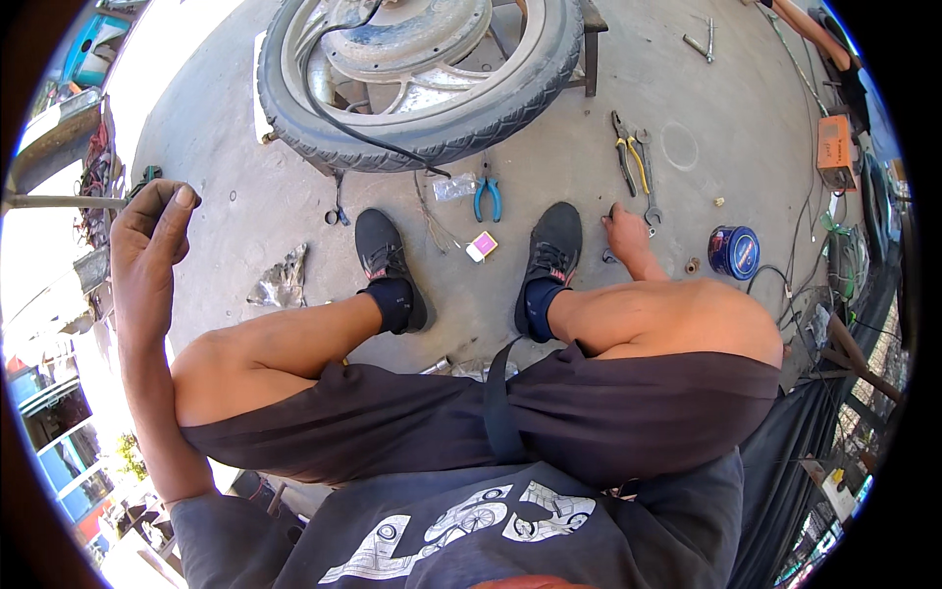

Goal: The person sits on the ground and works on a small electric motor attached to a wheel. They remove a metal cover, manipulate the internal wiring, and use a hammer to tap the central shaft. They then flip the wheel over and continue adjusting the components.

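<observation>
Raised at the far left, my left hand (152, 240) is closed, thumb pressed against curled fingers. A thin grey rod (69, 202) meets this fist; whether it is gripped I cannot tell. My right hand (630, 238) reaches down to the floor beyond my right knee, fingers curled, their undersides hidden. Close by it lie an open-end wrench (647, 177) and yellow-and-black pliers (625, 155). In front of me a spoked motorcycle wheel with its tyre (432, 145) lies on a low stand (592, 49), a black cable (339, 123) hanging across it.
Between my shoes are blue-handled pliers (488, 199), a clear plastic packet (453, 187) and a small pink-and-yellow box (482, 246). A round blue tin (734, 252) stands right, near an orange box (837, 152) and cables. Crumpled foil (282, 279) lies left. Another person's arm (814, 31) shows top right.
</observation>
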Available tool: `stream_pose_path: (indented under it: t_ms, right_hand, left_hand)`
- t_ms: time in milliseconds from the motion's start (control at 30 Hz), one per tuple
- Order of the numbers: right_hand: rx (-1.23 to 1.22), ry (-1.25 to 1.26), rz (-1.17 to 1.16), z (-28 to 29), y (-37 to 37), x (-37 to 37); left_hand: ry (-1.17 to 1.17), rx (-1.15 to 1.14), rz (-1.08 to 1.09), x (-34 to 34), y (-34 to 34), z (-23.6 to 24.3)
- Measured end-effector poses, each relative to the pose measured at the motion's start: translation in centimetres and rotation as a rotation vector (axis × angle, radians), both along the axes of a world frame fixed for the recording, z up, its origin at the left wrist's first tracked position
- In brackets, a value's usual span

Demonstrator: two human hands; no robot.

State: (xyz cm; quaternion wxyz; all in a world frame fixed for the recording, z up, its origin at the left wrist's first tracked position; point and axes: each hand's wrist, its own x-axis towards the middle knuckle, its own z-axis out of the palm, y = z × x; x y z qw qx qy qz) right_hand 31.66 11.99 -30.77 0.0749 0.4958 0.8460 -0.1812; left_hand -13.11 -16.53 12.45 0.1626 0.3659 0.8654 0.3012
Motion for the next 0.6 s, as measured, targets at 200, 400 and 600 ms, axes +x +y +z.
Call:
stream_pose_path:
  t_ms: [200,400,600]
  right_hand:
    - [0.032,-0.028,0.026,-1.0,0.1,0.4]
    - [0.012,-0.015,0.004,-1.2,0.5,-0.1]
    - [-0.225,0.369,-0.413,0.4,5.3,0.1]
  left_hand:
    - [-0.014,0.028,-0.021,0.1,-0.2,0.1]
    - [0.016,0.051,-0.061,0.9,-0.5,0.6]
    - [-0.295,0.176,-0.099,1.6,0.6,0.7]
